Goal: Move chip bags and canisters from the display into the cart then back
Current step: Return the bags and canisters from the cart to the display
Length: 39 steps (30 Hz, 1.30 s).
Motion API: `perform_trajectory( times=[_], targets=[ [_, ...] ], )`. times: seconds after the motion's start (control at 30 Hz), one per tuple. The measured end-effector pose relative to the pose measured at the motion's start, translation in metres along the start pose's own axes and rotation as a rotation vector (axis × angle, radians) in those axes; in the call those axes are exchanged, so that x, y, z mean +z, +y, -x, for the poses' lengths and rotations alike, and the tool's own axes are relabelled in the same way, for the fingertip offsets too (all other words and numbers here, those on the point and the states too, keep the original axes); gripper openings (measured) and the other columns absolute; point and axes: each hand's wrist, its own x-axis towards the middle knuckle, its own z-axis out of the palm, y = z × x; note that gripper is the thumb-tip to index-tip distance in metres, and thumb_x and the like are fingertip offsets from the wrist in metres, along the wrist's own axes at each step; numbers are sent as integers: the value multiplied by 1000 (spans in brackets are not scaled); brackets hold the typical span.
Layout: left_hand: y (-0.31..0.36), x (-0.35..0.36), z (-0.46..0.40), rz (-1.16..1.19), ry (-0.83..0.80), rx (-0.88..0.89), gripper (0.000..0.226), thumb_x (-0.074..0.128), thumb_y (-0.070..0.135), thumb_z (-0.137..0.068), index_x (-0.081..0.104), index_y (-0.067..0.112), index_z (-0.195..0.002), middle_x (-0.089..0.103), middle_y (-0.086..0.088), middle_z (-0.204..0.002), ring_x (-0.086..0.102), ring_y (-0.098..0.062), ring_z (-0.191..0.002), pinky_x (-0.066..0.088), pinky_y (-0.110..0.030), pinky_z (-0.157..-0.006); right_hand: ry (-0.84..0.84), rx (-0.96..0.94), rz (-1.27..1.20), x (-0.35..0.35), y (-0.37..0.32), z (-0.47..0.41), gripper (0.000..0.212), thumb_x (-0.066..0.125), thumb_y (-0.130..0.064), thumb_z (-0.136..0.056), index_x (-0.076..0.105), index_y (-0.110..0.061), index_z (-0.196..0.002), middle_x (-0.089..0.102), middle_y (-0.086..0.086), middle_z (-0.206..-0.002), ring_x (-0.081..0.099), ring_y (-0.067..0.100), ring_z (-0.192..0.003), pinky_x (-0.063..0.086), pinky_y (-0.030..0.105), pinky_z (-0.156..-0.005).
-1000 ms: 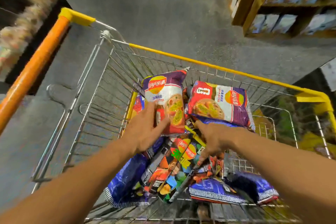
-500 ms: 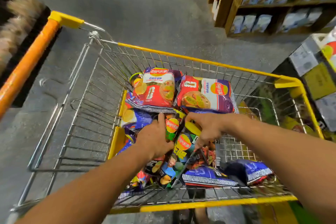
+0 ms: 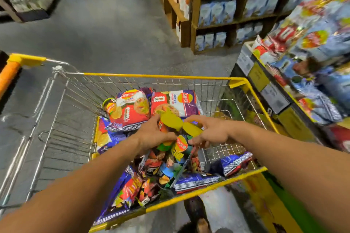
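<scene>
A wire shopping cart [image 3: 166, 76] with a yellow rim holds several chip bags. Two red and white bags [image 3: 130, 108] lie side by side at its far end, and blue bags [image 3: 233, 162] lie near the front. In the middle, my left hand [image 3: 151, 134] grips one colourful chip canister [image 3: 170, 125] with a yellow lid. My right hand [image 3: 212, 132] grips a second yellow-lidded canister [image 3: 192, 128] beside it. Both canisters are lifted slightly above the pile, lids side by side. The chip display [image 3: 310, 43] stands at the right, blurred.
The cart's orange handle [image 3: 8, 75] is at the far left. Wooden shelves [image 3: 197, 15] with blue-white packs stand behind the cart on the right. Grey floor stretches beyond and left of the cart. Yellow price cards [image 3: 258, 76] line the display's edge.
Both hands have closed round the canisters and raised them from the pile. The view has swung right, bringing the display and shelves into sight.
</scene>
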Motion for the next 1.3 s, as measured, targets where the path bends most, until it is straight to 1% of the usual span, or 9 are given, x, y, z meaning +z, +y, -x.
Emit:
perform_trajectory(
  times=[0.1, 0.23, 0.37, 0.53, 0.77, 0.9, 0.97, 1.17, 1.3],
  targets=[
    [36, 0, 8, -89, -29, 101, 73, 86, 39, -58, 55, 34, -124, 69, 10, -112, 66, -11, -105, 54, -30, -92, 127, -15, -101, -9, 2, 23, 68, 79, -26, -83, 43, -37, -141, 60, 3, -126, 65, 15, -96, 56, 35, -89],
    [89, 10, 20, -68, -35, 211, 36, 82, 13, -76, 66, 25, -105, 71, 15, -93, 66, 4, -83, 50, -11, -71, 371, -89, -88, -28, -7, 64, 66, 81, -35, -79, 51, -26, -138, 60, 2, -128, 62, 14, -106, 51, 29, -91],
    [139, 32, 29, -27, -140, 281, 36, 84, 25, -76, 69, 25, -109, 76, 9, -101, 71, -6, -94, 55, -25, -85, 543, -81, 45, -56, -7, 116, 90, 88, -44, -65, 49, -20, -143, 46, -1, -149, 42, 19, -137, 38, 28, -105],
    [203, 75, 35, -18, -181, 388, 52, 89, 32, -67, 57, 20, -106, 71, 6, -95, 68, -6, -88, 56, -24, -73, 746, -39, 43, -88, 15, 190, 87, 86, -48, -68, 48, -22, -142, 46, -2, -146, 45, 20, -133, 43, 31, -101],
    [275, 156, 44, -71, -346, 549, 49, 89, 32, -69, 58, 27, -107, 70, 3, -106, 68, -14, -99, 56, -31, -83, 892, 43, -13, -103, 58, 291, 83, 79, -51, -76, 46, -21, -146, 40, -2, -154, 40, 21, -139, 38, 36, -106],
    [315, 223, 65, -143, -424, 676, 42, 86, 30, -73, 57, 22, -103, 64, 5, -94, 62, -8, -82, 47, -13, -64, 996, 112, -136, -101, 93, 361, 64, 78, -47, -79, 59, -19, -134, 65, -7, -119, 66, 2, -100, 46, 14, -73],
    [332, 260, 78, -179, -463, 728, 42, 85, 32, -74, 56, 23, -103, 62, 9, -93, 61, -7, -82, 44, -11, -60, 1054, 153, -178, -98, 114, 396, 68, 79, -48, -78, 57, -21, -136, 65, -6, -123, 69, 16, -103, 50, 20, -76],
    [355, 346, 110, -361, -577, 819, 82, 84, 56, -63, 48, 27, -131, 56, 4, -121, 61, -20, -104, 52, -31, -78, 1192, 289, -154, -80, 169, 475, 77, 80, -52, -74, 56, -16, -138, 60, -6, -130, 63, 21, -115, 47, 19, -74],
    [359, 391, 133, -457, -614, 877, 78, 86, 45, -69, 45, 25, -132, 57, 5, -117, 60, -14, -98, 50, -26, -78, 1221, 394, -207, -65, 214, 517, 77, 80, -52, -73, 55, -20, -139, 68, 6, -125, 67, 22, -110, 45, 14, -71]
  ],
)
